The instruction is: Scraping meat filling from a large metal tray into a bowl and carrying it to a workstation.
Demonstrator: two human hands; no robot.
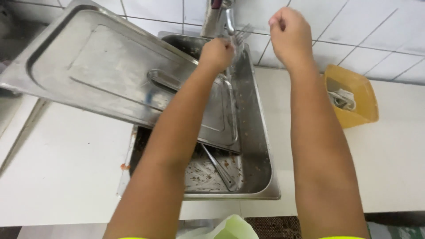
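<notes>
the left hand (pixel 216 54) is reaching over the sink (pixel 261 177) and is closing in a fist around the handle of a fork (pixel 241 34), holding its prongs up beside the tap (pixel 219 17), where water seems to be running over them, though the stream is blurring into the metal behind it. the right hand (pixel 290 35) is hovering above the tiled wall (pixel 354 26), its fingers curling together; whether it is pinching anything is impossible to tell, since only the back of the hand is showing. a big steel lid (pixel 102 75) is leaning across the sink's left side, hiding much of the basin. below it, a dirty tray is lying in the sink with tongs (pixel 219 166) resting on it, partly covered by the left forearm. a yellow tub (pixel 361 95) is sitting on the white counter (pixel 66 168) to the right, holding crumpled stuff that is hard to make out. a pale green bag (pixel 232 228) is getting cut off at the bottom edge.
</notes>
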